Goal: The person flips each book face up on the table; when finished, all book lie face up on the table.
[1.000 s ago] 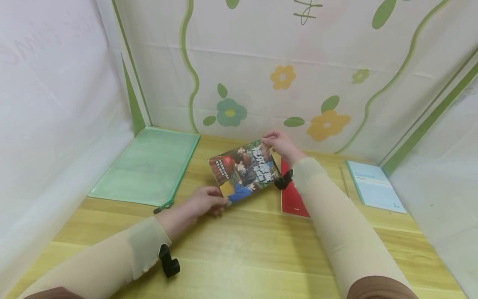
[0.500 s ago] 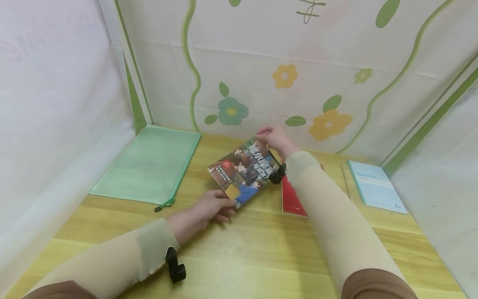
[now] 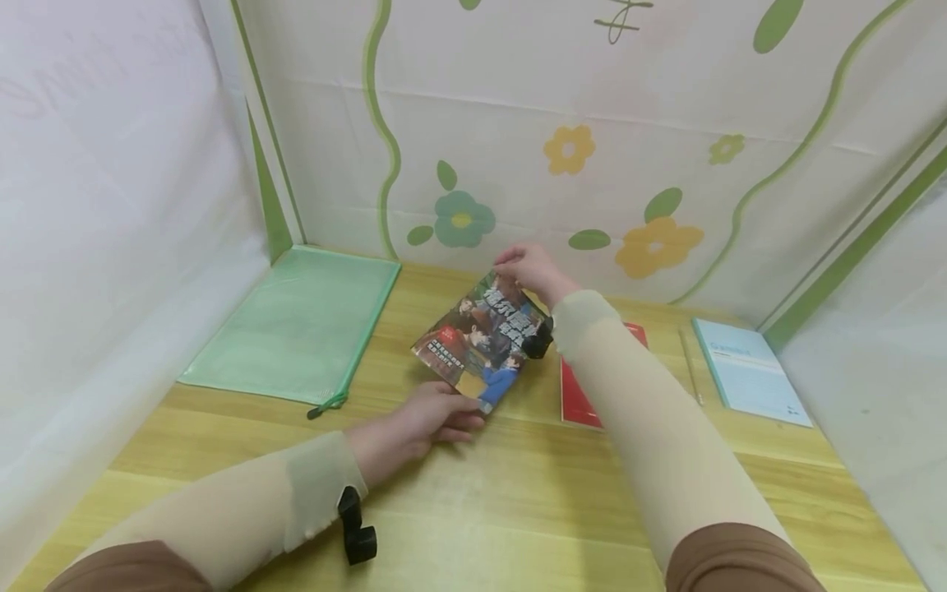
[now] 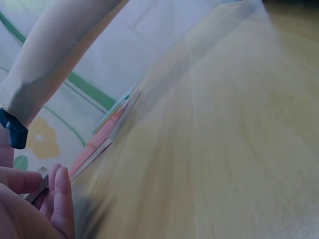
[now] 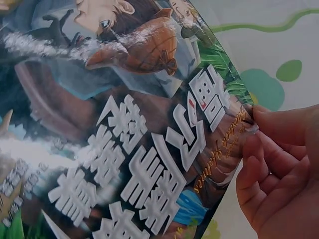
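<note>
While the glossy paperback book with a dark illustrated cover and large white lettering (image 3: 484, 339) sits tilted over the middle of the light wooden table (image 3: 518, 510), both hands hold it at opposite corners. The right hand (image 3: 527, 267) pinches the far top corner between thumb and fingertips (image 5: 256, 149), its fingers curled around the cover's edge, as the right wrist view shows up close. The left hand (image 3: 422, 419) grips the near bottom corner, fingers reaching under the book and thumb on top; in the left wrist view the fingers (image 4: 60, 196) lie curled against thin edges of paper. The book slants, its far end raised toward the floral backdrop (image 3: 562, 148), its near corner low by the table.

To the left, a translucent green zip pouch (image 3: 296, 325) lies flat against the corner of the white side panel (image 3: 111, 205), well apart from the book. Just right of the book, partly hidden under the right forearm, a flat red booklet (image 3: 580, 395) lies on the table. Farther right, a pale blue notebook (image 3: 750, 370) lies near the right wall, with a thin pencil-like stick (image 3: 690, 366) between it and the red booklet. Both forearms wear beige sleeves, each with a small black clip at the wrist.
</note>
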`<state>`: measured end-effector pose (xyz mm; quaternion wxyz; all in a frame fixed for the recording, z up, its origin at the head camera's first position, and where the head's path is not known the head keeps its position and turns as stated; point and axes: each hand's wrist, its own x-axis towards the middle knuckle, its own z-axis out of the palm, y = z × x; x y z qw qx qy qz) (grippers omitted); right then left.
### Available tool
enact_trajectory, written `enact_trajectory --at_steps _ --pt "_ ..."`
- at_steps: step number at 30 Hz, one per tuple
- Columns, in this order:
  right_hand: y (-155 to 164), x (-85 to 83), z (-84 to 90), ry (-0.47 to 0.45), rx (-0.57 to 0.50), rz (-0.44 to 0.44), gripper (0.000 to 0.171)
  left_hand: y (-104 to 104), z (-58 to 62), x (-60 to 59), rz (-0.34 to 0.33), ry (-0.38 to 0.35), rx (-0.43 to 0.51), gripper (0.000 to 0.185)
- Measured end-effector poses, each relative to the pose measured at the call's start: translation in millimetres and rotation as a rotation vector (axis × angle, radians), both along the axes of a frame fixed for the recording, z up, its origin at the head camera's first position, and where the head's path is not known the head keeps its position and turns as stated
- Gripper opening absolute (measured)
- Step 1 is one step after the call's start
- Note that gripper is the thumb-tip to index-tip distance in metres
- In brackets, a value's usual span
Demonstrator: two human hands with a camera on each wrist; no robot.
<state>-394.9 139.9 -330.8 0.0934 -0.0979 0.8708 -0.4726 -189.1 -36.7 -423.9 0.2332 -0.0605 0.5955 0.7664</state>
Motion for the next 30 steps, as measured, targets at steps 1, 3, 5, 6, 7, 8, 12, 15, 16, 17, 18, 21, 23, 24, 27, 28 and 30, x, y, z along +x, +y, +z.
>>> enact_trajectory --at_steps 1,3,5,6,7,8,12,15,16,17,18,21,23,24,27,28,30 --pt "-3 0.4 0.3 0.002 0.010 0.005 0.026 1 -0.3 0.8 -0.001 -0.002 0.000 0.027" --pt "-9 0.8 0.3 0.001 0.020 0.026 0.026 2 -0.7 2.7 0.002 -0.009 0.002 0.026" --pt "-14 1.4 0.8 0.006 0.039 0.049 0.026 4 -0.9 5.1 0.012 -0.018 0.002 0.025" --pt "-16 1.8 1.2 0.001 0.039 0.061 0.026 5 -1.0 6.4 0.017 -0.020 0.006 0.024" --pt "-19 2.4 1.6 -0.002 0.039 0.070 0.026 6 -0.9 7.4 0.023 -0.021 0.008 0.024" --pt "-21 3.1 2.0 -0.004 0.042 0.079 0.026 7 -0.6 8.5 0.026 -0.020 0.012 0.023" --pt "-29 6.5 3.2 -0.016 0.054 0.092 0.028 10 1.3 12.8 0.033 -0.010 0.029 0.026" --pt "-34 9.1 2.5 -0.006 0.067 0.101 0.029 12 2.7 15.1 0.024 -0.005 0.042 0.029" --pt "-36 9.9 1.9 -0.012 0.061 0.103 0.029 12 3.0 15.7 0.019 -0.007 0.047 0.030" --pt "-37 10.8 1.3 -0.017 0.061 0.108 0.029 13 2.8 16.0 0.013 -0.007 0.050 0.032" --pt "-39 11.3 0.3 -0.022 0.063 0.111 0.029 13 2.7 16.3 0.008 -0.008 0.051 0.033" --pt "-42 13.1 -2.9 -0.049 0.061 0.120 0.028 16 2.0 17.7 -0.008 -0.015 0.047 0.037" --pt "-45 13.8 -5.2 -0.060 0.075 0.129 0.026 17 0.2 18.6 -0.020 -0.017 0.040 0.038" --pt "-46 13.9 -6.4 -0.062 0.082 0.133 0.026 18 -0.4 19.2 -0.023 -0.019 0.038 0.038" --pt "-49 15.0 -9.8 -0.053 0.108 0.150 0.029 21 -2.8 21.1 -0.026 -0.020 0.038 0.040" --pt "-49 15.3 -11.0 -0.051 0.113 0.155 0.031 22 -3.2 21.6 -0.025 -0.020 0.041 0.041" --pt "-50 15.4 -13.4 -0.041 0.128 0.167 0.035 23 -3.1 22.4 -0.022 -0.020 0.046 0.043"
